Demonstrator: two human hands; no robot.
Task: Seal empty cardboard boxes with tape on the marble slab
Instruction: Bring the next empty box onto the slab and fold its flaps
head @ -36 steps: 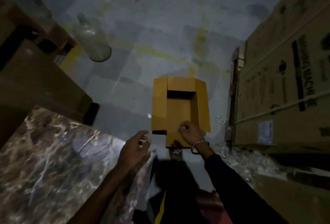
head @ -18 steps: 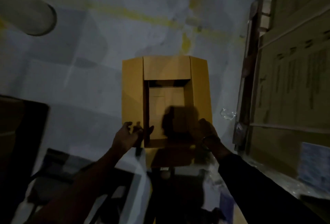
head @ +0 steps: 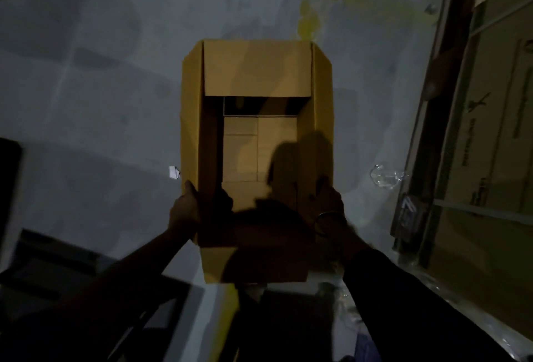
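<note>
Left hand (head: 184,211) and right hand (head: 327,203) grip open, empty cardboard box (head: 256,73).

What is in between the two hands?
In the head view, the near end of the open cardboard box lies between the left hand and the right hand. Each hand grips one side of it.

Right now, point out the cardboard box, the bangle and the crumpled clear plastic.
cardboard box (head: 256,69): head view, on its far top flap.
bangle (head: 327,219): head view, on the band at the right wrist.
crumpled clear plastic (head: 386,176): head view, on its middle, on the floor.
</note>
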